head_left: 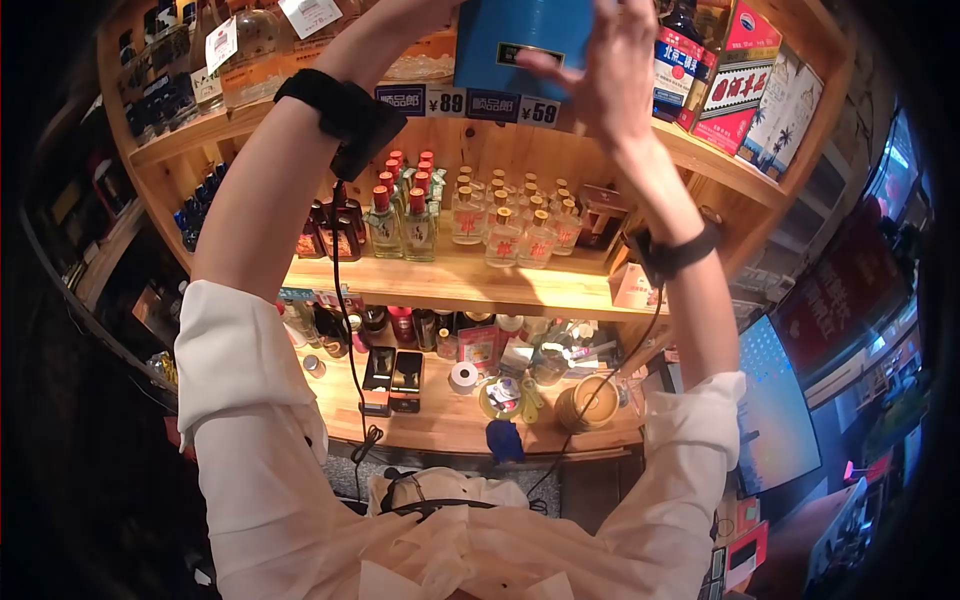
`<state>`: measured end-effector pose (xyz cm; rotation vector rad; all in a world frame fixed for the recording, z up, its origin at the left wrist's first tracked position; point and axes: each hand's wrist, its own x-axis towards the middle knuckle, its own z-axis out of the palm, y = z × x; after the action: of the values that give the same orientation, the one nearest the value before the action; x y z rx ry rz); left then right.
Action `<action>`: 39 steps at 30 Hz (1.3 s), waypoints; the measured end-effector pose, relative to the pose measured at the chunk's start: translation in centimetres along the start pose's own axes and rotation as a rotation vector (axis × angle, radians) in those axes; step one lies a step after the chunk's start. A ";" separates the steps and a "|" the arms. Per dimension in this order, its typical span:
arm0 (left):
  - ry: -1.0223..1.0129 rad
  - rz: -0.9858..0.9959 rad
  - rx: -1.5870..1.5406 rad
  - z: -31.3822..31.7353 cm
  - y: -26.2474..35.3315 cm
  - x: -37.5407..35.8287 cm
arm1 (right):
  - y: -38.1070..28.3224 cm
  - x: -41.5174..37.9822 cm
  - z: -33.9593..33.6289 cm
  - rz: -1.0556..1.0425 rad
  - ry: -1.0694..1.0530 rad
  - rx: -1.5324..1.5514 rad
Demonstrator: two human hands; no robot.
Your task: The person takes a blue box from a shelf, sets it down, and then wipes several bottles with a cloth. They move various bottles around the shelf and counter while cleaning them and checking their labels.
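A blue box (525,45) with a small dark label stands at the upper shelf's front, its top cut off by the frame. My right hand (612,78) is at the box's right side, slightly blurred, thumb stretched across the front and fingers pointing up. The box itself looks sharp. My left forearm (385,45) reaches up on the box's other side; the left hand lies beyond the top edge. Black straps with cables circle both wrists. Price tags (445,101) line the shelf edge under the box.
Red-capped bottles (418,225) and gold-capped clear bottles (502,235) stand on the middle shelf. Below, the wooden counter (340,400) holds a paper roll (463,377), a round wooden container (597,402) and small items. Boxed liquor (740,80) fills the upper right. Cables hang from both wrists.
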<state>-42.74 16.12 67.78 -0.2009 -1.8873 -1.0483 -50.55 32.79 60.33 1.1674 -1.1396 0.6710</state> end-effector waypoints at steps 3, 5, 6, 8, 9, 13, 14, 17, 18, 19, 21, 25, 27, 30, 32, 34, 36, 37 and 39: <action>0.084 0.050 0.030 0.3 -0.7 0.3 | -0.8 -1.6 0.5 -0.092 -0.365 -0.063; 0.152 0.184 0.115 0.4 -1.1 0.7 | -1.0 -1.7 1.0 -0.073 -0.380 -0.074; 0.223 0.320 0.193 0.5 -1.4 0.9 | -1.1 -1.6 1.0 -0.063 -0.373 -0.065; 0.241 0.398 0.253 0.5 -1.4 0.7 | -0.9 -1.6 1.1 -0.055 -0.370 -0.052; 0.255 0.482 0.313 0.7 -1.0 0.2 | -0.4 -1.6 1.0 -0.010 -0.380 -0.023; 0.232 0.741 0.480 1.5 -0.5 -1.6 | -0.2 -1.7 0.5 0.116 -0.378 0.153; 0.246 0.694 0.431 1.8 -0.4 -1.8 | -0.3 -1.5 0.6 0.093 -0.374 0.104; 0.221 0.666 0.365 1.8 -0.9 -0.9 | -0.8 -1.3 1.1 0.099 -0.388 0.007; 0.207 0.716 0.348 1.8 -1.1 -0.7 | -0.7 -1.4 1.5 0.102 -0.390 0.001; 0.196 0.769 0.332 1.7 -1.2 -0.4 | -0.5 -1.5 2.0 0.078 -0.373 -0.047; 0.197 0.682 0.422 1.8 -2.2 0.1 | -0.4 -1.3 2.3 0.050 -0.355 -0.095; 0.168 0.561 0.499 2.2 -2.4 0.9 | -0.2 -0.8 3.3 0.100 -0.375 -0.094; 0.100 0.357 0.589 2.3 -2.5 0.8 | 0.1 -0.6 3.7 0.096 -0.363 -0.132; 0.111 0.426 0.605 3.0 -2.4 0.2 | 0.5 -0.5 3.4 0.100 -0.357 -0.074; 0.094 0.297 0.591 2.9 -2.0 0.1 | 0.0 -0.5 3.3 0.057 -0.341 -0.156; 0.095 0.283 0.593 3.2 -1.8 -0.2 | 0.3 -0.6 3.5 0.051 -0.325 -0.152; 0.122 0.291 0.595 3.5 -2.1 -0.3 | 0.6 -0.9 3.7 0.054 -0.285 -0.073; 0.151 0.311 0.596 3.8 -2.4 -0.5 | 1.2 -1.4 4.3 0.023 -0.247 -0.086; 0.176 0.382 0.612 3.9 -3.1 -0.7 | 1.6 -1.7 4.8 -0.002 -0.235 -0.148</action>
<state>-46.52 17.24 64.68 -0.1004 -1.8246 -0.2036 -54.10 29.00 59.21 1.1411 -1.3612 0.4471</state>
